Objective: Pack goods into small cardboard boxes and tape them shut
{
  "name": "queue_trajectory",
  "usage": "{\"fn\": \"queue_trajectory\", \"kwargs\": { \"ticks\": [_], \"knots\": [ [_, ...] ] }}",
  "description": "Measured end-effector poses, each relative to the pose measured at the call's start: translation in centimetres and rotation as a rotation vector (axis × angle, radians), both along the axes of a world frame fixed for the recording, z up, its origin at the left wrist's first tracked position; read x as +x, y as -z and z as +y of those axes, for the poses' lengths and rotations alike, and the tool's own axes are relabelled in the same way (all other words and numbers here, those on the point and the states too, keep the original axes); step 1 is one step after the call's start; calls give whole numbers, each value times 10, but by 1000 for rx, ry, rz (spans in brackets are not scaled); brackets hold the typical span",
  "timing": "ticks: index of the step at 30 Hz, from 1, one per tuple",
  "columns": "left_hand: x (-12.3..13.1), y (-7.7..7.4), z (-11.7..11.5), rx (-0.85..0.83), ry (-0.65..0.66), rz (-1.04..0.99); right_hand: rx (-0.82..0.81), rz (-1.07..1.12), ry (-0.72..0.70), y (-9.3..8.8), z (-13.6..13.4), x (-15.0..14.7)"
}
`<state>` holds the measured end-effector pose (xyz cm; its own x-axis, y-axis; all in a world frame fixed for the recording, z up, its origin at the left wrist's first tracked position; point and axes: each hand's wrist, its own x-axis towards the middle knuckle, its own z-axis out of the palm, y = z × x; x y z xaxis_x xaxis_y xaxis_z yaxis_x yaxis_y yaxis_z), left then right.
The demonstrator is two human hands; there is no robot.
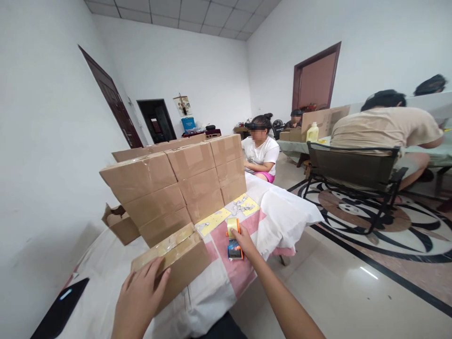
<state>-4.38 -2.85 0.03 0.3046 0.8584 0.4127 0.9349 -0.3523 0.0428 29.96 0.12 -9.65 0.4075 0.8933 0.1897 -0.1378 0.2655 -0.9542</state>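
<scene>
A closed cardboard box [189, 263] with clear tape along its top stands at the near edge of the table. My left hand [143, 287] rests on its near left end, fingers outstretched and thumb apart. To the right of the box, my right hand [243, 240] is closed around a tape dispenser [233, 228] with orange sides and a yellowish roll. A dark blue and orange item [235, 250] lies just below it on the cloth; its kind is unclear. Behind the box rises a stack of taped cardboard boxes [197, 183].
White and pink cloth [278, 202] covers the table. An open carton [122, 225] stands left of the stack, and a black flat object [61, 306] lies near the left edge. One person [261, 153] sits beyond the stack; another [381, 125] sits in a chair [353, 165] at the right.
</scene>
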Motion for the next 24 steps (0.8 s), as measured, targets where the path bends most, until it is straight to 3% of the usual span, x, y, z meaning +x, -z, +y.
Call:
{"fn": "queue_trajectory", "kwargs": {
  "ticks": [6,24],
  "knots": [
    [-17,10,-8,29,-14,-17,10,-13,-1,2,1,1],
    [-16,8,-3,42,-24,15,-9,-24,-11,-1,-2,0]
  ]
}}
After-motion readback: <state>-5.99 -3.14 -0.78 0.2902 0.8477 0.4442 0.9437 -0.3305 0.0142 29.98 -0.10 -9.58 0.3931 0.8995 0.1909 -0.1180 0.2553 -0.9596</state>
